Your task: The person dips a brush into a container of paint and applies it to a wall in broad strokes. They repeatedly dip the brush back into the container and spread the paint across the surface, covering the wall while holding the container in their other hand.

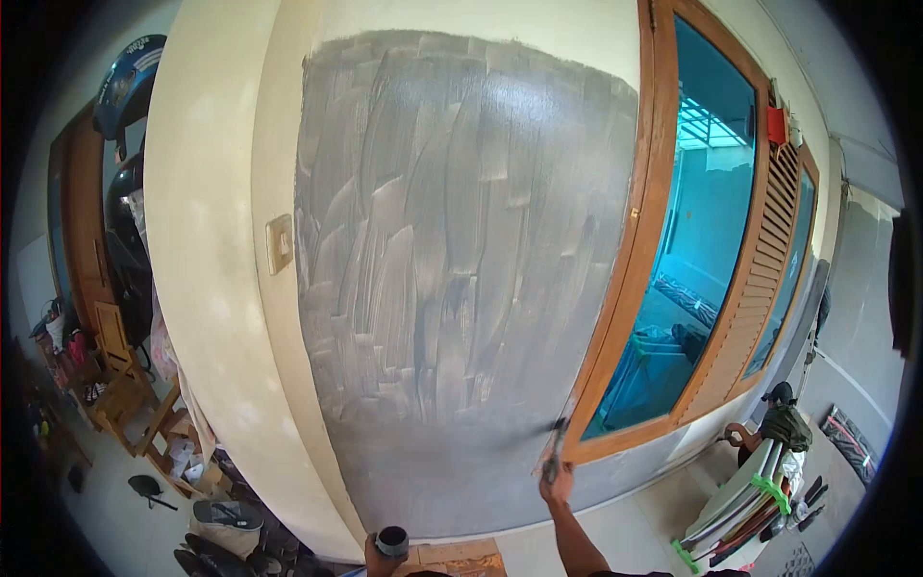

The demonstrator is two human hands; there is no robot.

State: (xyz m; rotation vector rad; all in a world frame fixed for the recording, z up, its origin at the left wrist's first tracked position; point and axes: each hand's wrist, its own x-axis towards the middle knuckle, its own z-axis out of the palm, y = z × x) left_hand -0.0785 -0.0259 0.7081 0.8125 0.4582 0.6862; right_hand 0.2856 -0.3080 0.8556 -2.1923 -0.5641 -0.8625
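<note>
My right hand (557,484) grips a paintbrush (552,465) by its handle. The bristles point up and meet the grey-coated wall (452,288) close to the lower left corner of the wooden window frame (615,444). Streaky grey brush marks cover this patch of wall, while the part above it is cream. Low at the bottom edge, my left hand (373,558) is wrapped round a small dark cup (391,541), held upright. What lies inside the cup is too dark to make out.
A light switch (280,244) sits on the cream pillar (216,240) at left. Shoes (226,514) and a wooden chair (120,385) stand beyond it. Cardboard (452,558) lies below the wall. At right, a person in a dark cap (781,393) crouches beside stacked folding boards (726,514).
</note>
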